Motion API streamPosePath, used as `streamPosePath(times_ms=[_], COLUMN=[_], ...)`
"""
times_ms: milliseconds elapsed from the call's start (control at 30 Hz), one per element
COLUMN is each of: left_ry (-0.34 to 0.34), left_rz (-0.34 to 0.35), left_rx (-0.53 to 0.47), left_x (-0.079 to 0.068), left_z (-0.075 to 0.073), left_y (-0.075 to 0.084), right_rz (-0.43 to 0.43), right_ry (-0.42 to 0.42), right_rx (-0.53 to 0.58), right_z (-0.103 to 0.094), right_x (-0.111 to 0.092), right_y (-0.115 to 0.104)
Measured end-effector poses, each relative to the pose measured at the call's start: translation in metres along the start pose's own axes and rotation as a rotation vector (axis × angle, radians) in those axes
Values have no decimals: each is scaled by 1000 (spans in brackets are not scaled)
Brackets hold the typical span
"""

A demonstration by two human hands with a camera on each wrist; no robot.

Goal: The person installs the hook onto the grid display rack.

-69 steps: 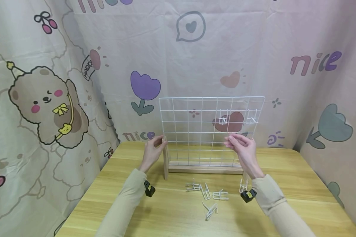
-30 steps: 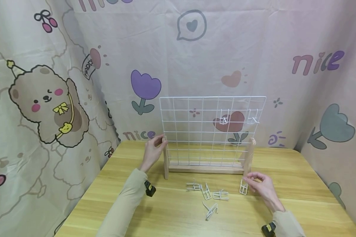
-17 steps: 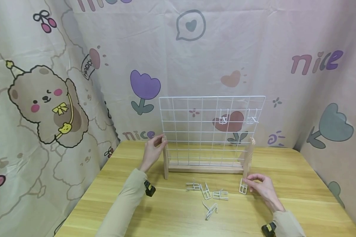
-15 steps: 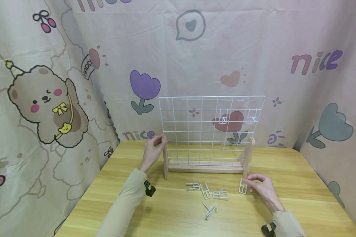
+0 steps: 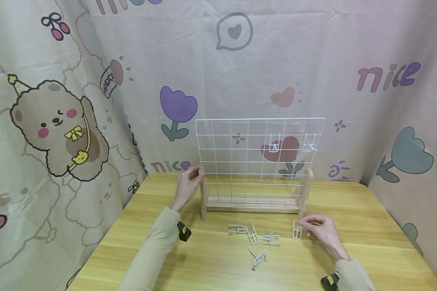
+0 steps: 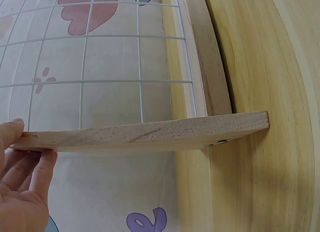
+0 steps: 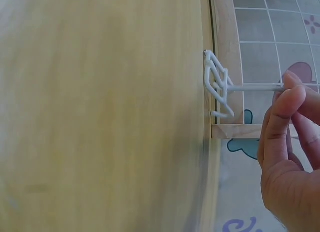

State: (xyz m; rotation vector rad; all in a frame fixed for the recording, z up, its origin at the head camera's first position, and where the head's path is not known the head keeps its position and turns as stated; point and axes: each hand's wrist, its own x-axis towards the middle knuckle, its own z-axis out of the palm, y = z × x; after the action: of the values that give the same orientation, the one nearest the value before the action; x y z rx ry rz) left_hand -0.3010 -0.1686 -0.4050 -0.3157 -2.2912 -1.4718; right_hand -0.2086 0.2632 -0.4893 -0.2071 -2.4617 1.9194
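Note:
My left hand (image 5: 187, 188) pinches the top of the left wooden post (image 6: 150, 134) of a stand between thumb and fingers. The stand carries a white wire grid panel (image 5: 231, 162). At the front right, my right hand (image 5: 323, 232) pinches the prong of a white wire hook (image 7: 216, 82) between thumb and fingertips. That hook's double-loop frame hangs low, close to the tabletop; whether it touches the wood I cannot tell. Two similar hooks, one wire hook (image 5: 274, 148) and another wire hook (image 5: 308, 148), hang on the panel's upper right.
Several loose white hooks (image 5: 271, 239) lie on the wooden table (image 5: 204, 258) in front of the stand's crossbar (image 5: 253, 207). The right post (image 5: 305, 192) rises just behind my right hand. A printed curtain (image 5: 240, 81) surrounds the table's back and sides.
My right hand has come down from before the panel to the hook at front right and now pinches it. The hook has shifted and turned slightly. My left hand stays on the post.

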Motion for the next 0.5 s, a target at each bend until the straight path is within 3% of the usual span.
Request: streamPosePath(times_ms=[300, 500], left_ry=[4, 11], left_rz=[-8, -8], left_rx=[-12, 0], left_x=[0, -1], left_z=[0, 0], left_y=[1, 2], right_rz=[-67, -55], right_ry=[-42, -92], right_rx=[-29, -39], right_z=[1, 0], right_x=[-1, 0], right_y=[2, 4])
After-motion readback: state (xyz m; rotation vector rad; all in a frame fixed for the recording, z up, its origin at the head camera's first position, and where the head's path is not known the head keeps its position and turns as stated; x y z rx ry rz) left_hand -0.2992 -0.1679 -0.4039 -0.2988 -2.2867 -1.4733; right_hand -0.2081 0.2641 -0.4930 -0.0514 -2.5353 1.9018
